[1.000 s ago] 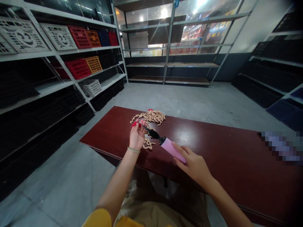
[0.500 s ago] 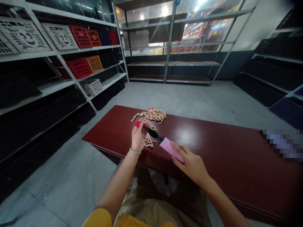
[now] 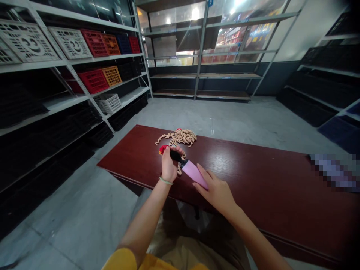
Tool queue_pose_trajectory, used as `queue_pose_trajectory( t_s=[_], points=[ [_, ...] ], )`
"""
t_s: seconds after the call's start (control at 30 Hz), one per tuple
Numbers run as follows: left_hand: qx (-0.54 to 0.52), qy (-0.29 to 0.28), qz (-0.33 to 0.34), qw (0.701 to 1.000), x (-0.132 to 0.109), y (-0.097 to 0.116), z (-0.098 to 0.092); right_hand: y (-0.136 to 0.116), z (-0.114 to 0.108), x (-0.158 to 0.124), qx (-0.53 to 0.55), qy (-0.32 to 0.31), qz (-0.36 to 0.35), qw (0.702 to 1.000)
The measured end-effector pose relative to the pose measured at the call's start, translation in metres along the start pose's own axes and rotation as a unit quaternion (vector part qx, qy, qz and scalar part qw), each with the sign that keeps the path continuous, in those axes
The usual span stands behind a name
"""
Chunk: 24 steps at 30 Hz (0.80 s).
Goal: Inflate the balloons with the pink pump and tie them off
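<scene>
My right hand (image 3: 216,193) is wrapped round the pink barrel (image 3: 194,174) of what looks like a balloon hand pump, held tilted over the table. Its black tapered nozzle (image 3: 176,156) points up and left into my left hand (image 3: 169,165). That hand is closed, thumb on top, on a small red piece (image 3: 163,149) with a yellow edge at the nozzle's tip; whether the piece is fitted onto the tip I cannot tell. Behind my hands lies a heap of curly beige strands (image 3: 184,138). More strands (image 3: 179,170) are partly hidden under my left hand.
The dark red wooden table (image 3: 253,180) runs to the right, with a blurred purple item (image 3: 333,172) at its right end. White shelving (image 3: 75,67) with coloured crates stands left; a metal rack (image 3: 199,75) stands at the back. Grey floor (image 3: 230,116) lies between.
The pump and my right hand have moved left and slightly up, nearer my left hand. My left hand has turned and shifted slightly right, now covering more of the nozzle.
</scene>
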<state>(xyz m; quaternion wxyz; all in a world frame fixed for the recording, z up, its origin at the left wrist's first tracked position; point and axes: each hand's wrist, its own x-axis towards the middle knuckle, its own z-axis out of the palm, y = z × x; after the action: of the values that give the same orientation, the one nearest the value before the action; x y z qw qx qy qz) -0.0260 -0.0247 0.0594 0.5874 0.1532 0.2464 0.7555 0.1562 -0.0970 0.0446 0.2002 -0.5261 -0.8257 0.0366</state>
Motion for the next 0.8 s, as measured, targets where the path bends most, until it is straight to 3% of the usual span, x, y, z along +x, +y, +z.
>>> queue_pose_trajectory(
  t_s=[0.23, 0.5, 0.67, 0.8],
  points=[
    [0.012, 0.059, 0.04, 0.997, 0.008, 0.005, 0.015, -0.002, 0.009, -0.009, 0.072, -0.033, 0.025, 0.997],
    [0.022, 0.062, 0.077, 0.995, 0.05, 0.045, 0.018, 0.031, -0.01, -0.052, 0.098, -0.05, 0.054, 0.993],
    [0.011, 0.027, 0.083, 0.996, 0.034, 0.034, 0.023, 0.017, -0.012, -0.041, 0.105, -0.057, 0.088, 0.989],
    [0.022, -0.015, 0.034, 0.999, 0.009, 0.012, 0.027, -0.007, -0.014, -0.013, 0.131, -0.06, 0.103, 0.984]
  ],
)
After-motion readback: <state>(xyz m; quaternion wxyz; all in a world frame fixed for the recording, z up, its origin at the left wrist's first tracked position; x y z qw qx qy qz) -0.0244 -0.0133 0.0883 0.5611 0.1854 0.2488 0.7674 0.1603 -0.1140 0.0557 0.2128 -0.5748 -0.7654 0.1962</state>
